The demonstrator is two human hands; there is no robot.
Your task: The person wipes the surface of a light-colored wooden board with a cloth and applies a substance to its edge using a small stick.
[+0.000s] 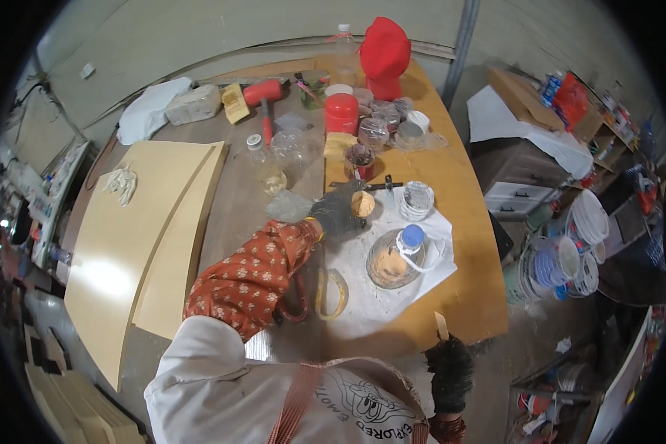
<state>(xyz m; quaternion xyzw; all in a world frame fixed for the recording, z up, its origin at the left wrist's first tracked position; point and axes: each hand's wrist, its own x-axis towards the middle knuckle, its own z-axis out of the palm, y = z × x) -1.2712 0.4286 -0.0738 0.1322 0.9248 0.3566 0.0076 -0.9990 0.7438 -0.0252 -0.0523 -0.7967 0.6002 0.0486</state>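
Observation:
My left hand, in a dark glove, reaches to the middle of the table and is closed around a small round cup with a tan top or filling. My right hand, in a black glove, hangs low at the table's near edge, closed on a thin pale wooden stick that points up. Between them a clear jug with a blue cap and a white handle stands on a stained white sheet; tan material shows inside it. A clear container is beyond the jug.
Pale curved boards cover the table's left. Farther back are a red mallet, a clear bottle, a stained pot, a red canister and a red cap. Stacked buckets are on the right.

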